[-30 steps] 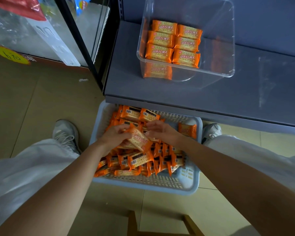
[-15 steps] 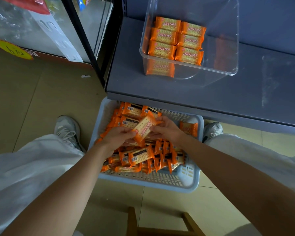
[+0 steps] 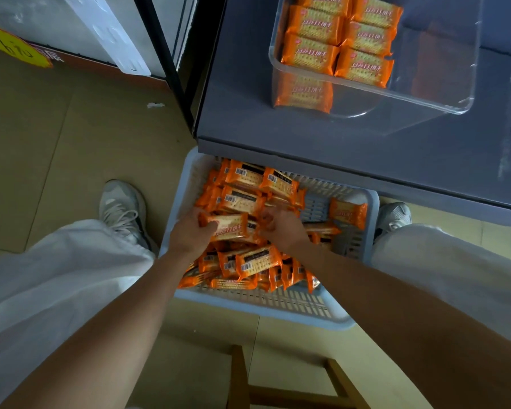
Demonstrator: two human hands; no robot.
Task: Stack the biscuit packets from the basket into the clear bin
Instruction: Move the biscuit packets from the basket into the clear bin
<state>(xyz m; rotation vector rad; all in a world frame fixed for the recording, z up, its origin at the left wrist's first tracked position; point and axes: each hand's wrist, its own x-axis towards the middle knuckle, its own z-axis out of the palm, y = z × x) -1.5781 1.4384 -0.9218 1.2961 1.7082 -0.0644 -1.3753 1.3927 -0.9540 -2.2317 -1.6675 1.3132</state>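
Two hands work low in the pale basket [image 3: 278,308] of loose biscuit packets [image 3: 257,258] on the floor; left hand [image 3: 189,234] grips one packet [image 3: 230,227] by its left end, thumb on top; right hand [image 3: 282,230] is curled at its right end, hold unclear. Up right, clear bin [image 3: 455,98] sits on grey shelf [image 3: 337,137]; stacked packets [image 3: 310,54] fill its left part.

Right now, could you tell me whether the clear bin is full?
Partly filled: the clear bin holds stacked biscuit packets on its left; its right side is bare.
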